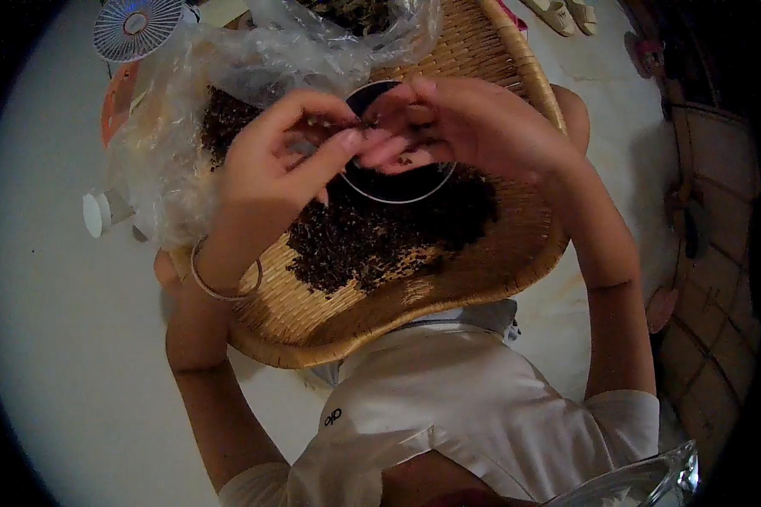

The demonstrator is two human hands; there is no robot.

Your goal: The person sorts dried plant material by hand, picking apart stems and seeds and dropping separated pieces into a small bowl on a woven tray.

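My left hand (292, 156), with a thin bracelet at its wrist, pinches thumb and forefinger together at the fingertips of the other hand. What sits in that pinch is too small to make out. My right hand (473, 122) is turned partly palm up with curled fingers, and a few dark dried leaf bits (406, 160) lie on it. Both hands are over a round, thin-rimmed dish (399, 200), which they partly cover; its inside looks dark. Around the dish, dark dried leaf bits (355, 245) are spread on a woven tray (330, 325) on my lap.
A crumpled clear plastic bag (173, 160) covers the tray's left and far side. Another dark heap (226, 122) lies by the bag. On the left are a white cup (101, 213) and a fan (135, 25). Slippers (558, 15) lie on the floor at far right.
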